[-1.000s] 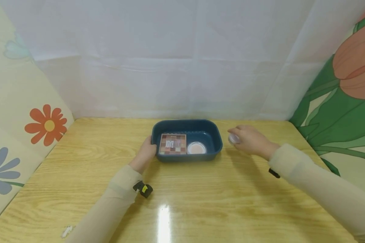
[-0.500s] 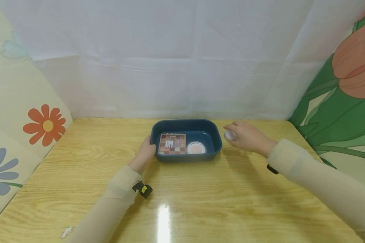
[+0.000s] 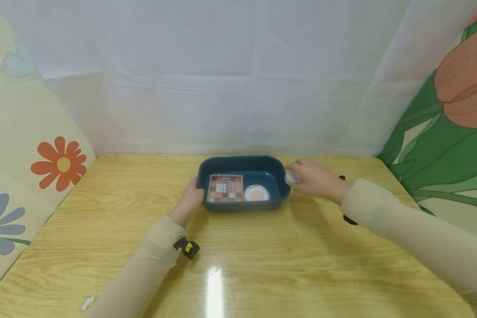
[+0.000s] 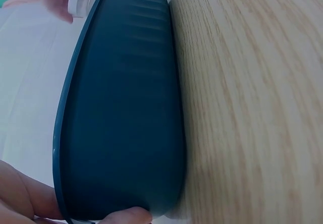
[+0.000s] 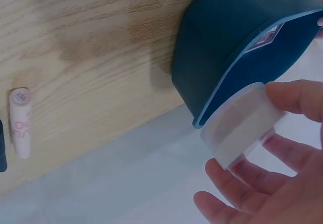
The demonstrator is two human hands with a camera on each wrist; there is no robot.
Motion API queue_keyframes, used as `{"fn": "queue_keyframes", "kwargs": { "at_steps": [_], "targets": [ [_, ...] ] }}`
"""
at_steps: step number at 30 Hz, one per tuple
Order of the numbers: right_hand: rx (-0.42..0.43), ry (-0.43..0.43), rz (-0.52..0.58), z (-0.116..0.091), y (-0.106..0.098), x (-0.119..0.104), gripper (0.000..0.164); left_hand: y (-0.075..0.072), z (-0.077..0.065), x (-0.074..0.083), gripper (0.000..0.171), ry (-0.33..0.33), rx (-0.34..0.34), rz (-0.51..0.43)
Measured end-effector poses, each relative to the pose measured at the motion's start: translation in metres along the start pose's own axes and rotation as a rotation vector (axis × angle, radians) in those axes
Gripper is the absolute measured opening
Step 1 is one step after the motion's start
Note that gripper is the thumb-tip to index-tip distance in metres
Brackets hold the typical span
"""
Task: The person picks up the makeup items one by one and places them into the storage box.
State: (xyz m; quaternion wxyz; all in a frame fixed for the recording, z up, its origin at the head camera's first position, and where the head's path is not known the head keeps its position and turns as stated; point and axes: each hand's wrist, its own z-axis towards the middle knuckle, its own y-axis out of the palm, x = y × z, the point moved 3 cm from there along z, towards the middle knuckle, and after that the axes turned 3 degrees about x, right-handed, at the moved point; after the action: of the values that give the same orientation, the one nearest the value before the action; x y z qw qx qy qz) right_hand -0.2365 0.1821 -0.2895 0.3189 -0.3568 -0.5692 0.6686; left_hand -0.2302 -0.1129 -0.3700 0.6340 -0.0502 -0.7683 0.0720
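A dark blue plastic bin (image 3: pixel 238 206) stands on the table. My left hand (image 3: pixel 191 198) grips its left end; in the left wrist view the thumb (image 4: pixel 126 216) presses the outer wall. Inside the bin lie a square eyeshadow palette (image 3: pixel 225 189), marked BACK, and a round compact with a pale pink centre (image 3: pixel 256 193). At the bin's right rim, my right hand (image 3: pixel 314 179) pinches a small clear round container with a white band (image 5: pixel 242 128) between thumb and fingers. In the right wrist view it hangs tilted by the rim; whether it touches the rim I cannot tell.
A pale pink tube (image 5: pixel 20 123) lies on the wooden table (image 3: pixel 238 265) in the right wrist view, beside a dark object (image 5: pixel 2 148) cut off by the frame edge. White cloth (image 3: pixel 183 110) hangs behind the table; flower-patterned panels (image 3: pixel 457 176) flank it.
My right hand has moved left with the clear round container, from apart from the bin to its right rim. The left hand and the bin have stayed in place.
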Motion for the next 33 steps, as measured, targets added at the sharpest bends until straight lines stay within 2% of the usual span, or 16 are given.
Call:
{"fn": "queue_keyframes", "kwargs": {
  "at_steps": [17,33],
  "targets": [
    [-0.012,-0.019,-0.005,0.019,0.006,-0.01,0.047,0.001,0.004,-0.002,0.058,-0.005,-0.003,0.01],
    [-0.035,-0.063,-0.06,0.031,0.017,-0.019,0.05,-0.001,0.002,-0.002,0.058,0.008,-0.01,0.018]
  ]
}}
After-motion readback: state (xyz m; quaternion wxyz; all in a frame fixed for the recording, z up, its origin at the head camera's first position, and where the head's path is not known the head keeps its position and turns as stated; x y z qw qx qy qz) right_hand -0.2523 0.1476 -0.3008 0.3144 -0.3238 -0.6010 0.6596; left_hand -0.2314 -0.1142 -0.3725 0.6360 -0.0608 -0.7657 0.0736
